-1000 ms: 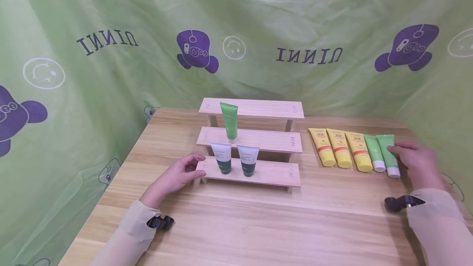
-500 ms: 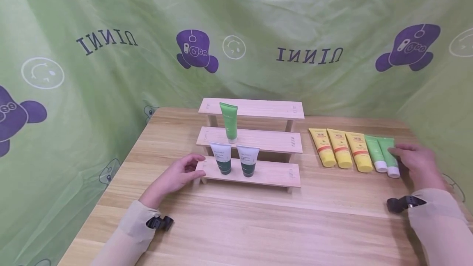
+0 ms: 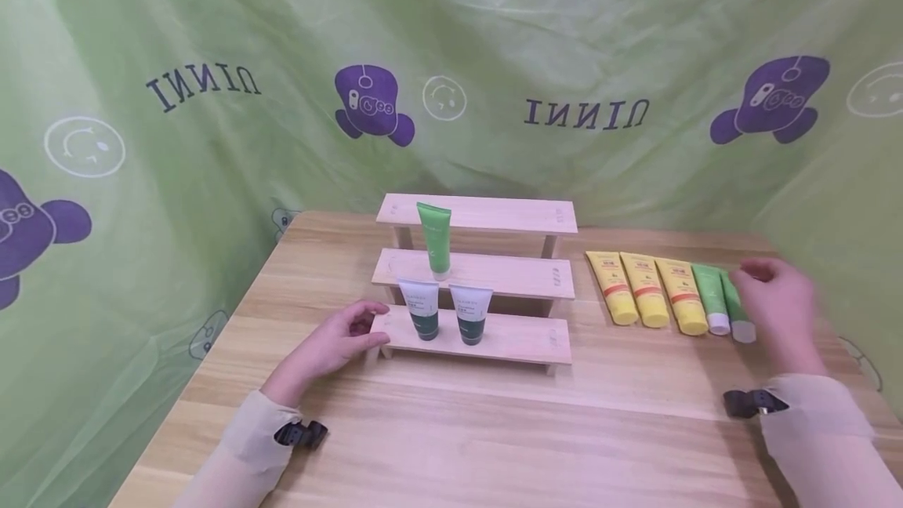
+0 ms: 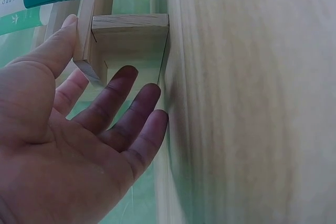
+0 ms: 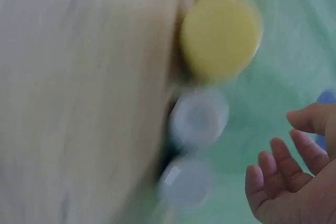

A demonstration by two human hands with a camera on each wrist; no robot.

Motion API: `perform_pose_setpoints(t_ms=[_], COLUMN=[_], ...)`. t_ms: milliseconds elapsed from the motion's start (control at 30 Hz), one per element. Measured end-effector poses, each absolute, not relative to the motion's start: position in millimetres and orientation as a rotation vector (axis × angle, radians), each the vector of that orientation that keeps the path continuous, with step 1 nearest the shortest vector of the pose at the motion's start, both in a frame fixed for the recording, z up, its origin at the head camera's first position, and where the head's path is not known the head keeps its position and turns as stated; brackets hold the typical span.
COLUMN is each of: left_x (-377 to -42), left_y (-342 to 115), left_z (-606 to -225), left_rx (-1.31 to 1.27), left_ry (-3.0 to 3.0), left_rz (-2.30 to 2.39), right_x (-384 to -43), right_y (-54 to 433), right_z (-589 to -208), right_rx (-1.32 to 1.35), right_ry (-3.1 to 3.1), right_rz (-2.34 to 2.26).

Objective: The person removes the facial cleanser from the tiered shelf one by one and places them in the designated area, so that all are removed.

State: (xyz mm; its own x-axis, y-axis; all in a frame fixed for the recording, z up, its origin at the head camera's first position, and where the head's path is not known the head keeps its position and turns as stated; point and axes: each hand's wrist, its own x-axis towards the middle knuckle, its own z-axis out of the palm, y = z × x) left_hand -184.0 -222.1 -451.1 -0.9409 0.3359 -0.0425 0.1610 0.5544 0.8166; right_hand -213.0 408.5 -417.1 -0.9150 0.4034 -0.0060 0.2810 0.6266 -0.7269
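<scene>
A three-step wooden display stand (image 3: 525, 338) is on the table. Its lowest step's left end sits between the thumb and index finger of my left hand (image 3: 331, 345), which grips it; the other fingers stick out beside the leg in the left wrist view. On that step stand two white-and-dark-green squeeze tubes (image 3: 421, 309), and a green squeeze tube (image 3: 436, 241) stands on the middle step. My right hand (image 3: 781, 308) is raised over the rightmost lying green tube (image 3: 736, 309), partly covering it. Nothing shows between its loosely bent fingers (image 5: 286, 163) in the right wrist view.
Several tubes lie in a row on the wooden table (image 3: 494, 437), right of the stand: three yellow tubes (image 3: 645, 290) and a green tube (image 3: 711, 298) beside the rightmost one. A printed green curtain (image 3: 480, 38) hangs around the table's back and sides.
My right hand has lifted off the rightmost green tube and moved slightly left. Before that, the two lying green tubes had shifted slightly. My left hand stays at the stand's end.
</scene>
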Motion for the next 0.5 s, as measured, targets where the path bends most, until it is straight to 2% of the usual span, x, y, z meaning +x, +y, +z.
perform_pose_setpoints(t_ms=[500], left_x=[-183], left_y=[-225], left_z=[-456], left_rx=[0.442], left_ry=[2.599], left_rz=[1.335], right_x=[-207], right_y=[243], right_z=[-380], right_rx=[0.250], right_ry=[-2.416], right_rz=[1.152])
